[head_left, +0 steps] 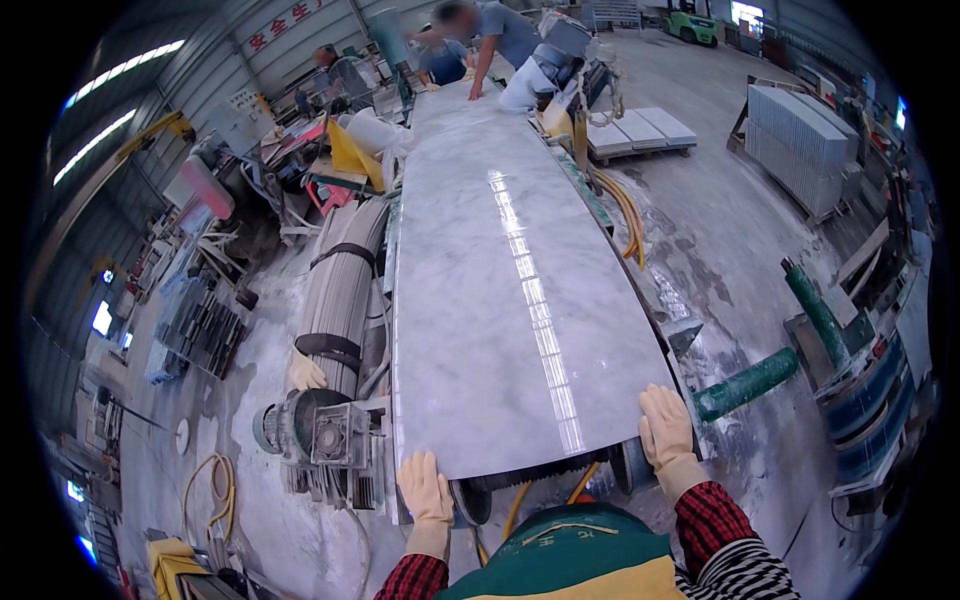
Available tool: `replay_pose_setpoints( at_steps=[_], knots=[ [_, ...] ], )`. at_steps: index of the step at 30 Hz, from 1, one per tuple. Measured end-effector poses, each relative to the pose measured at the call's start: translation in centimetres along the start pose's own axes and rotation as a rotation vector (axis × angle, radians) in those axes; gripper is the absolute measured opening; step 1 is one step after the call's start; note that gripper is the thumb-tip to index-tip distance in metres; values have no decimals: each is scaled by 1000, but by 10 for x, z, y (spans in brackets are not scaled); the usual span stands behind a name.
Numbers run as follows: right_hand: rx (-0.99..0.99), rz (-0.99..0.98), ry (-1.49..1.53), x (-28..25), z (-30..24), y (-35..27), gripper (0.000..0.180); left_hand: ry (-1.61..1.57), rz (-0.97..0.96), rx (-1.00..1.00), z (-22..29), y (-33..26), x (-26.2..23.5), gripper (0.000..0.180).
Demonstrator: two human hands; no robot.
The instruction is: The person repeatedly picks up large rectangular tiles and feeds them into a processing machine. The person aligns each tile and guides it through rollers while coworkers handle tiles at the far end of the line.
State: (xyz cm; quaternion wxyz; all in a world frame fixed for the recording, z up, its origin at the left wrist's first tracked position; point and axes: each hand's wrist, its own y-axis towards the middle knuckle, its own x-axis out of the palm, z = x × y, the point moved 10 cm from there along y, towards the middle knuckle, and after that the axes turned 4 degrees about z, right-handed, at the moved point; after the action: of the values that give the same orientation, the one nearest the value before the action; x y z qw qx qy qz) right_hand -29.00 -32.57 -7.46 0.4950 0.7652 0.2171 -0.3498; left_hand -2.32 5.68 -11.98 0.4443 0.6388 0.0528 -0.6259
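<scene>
From my remote view, the long machine bed point(350, 440) carries one polished grey-white marble slab point(510, 290), lying flat along its whole length, its near edge overhanging the bed's end. Beside the bed, on the dusty concrete floor point(730, 240), I see a low pallet of cut pale slabs point(640, 130) and a green roller point(745, 384).

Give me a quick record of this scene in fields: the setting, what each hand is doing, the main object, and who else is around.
Setting: stone workshop with a dusty grey floor
Main object: long polished grey marble slab lying flat on a machine bed
Left hand: gloved, resting on the slab's near edge
Right hand: gloved, on the slab's near right corner
Beside slab: banded roll and motor on the left
Others: person leaning on the far end
</scene>
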Motion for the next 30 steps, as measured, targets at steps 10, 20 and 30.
replay_pose_setpoints(
  at_steps=[10, 20, 30],
  knots=[
    [-8, -16, 21, 4, 0, -7, 40, -10, -55, -69, -4, -6, 2, 53],
    [-3, -57, 28, 5, 0, -9, 39, 8, -67, -95, -3, -8, 0, 53],
    [-36, -2, 10, -3, -7, -10, 37, 13, -61, -97, -4, -13, 1, 52]
  ],
)
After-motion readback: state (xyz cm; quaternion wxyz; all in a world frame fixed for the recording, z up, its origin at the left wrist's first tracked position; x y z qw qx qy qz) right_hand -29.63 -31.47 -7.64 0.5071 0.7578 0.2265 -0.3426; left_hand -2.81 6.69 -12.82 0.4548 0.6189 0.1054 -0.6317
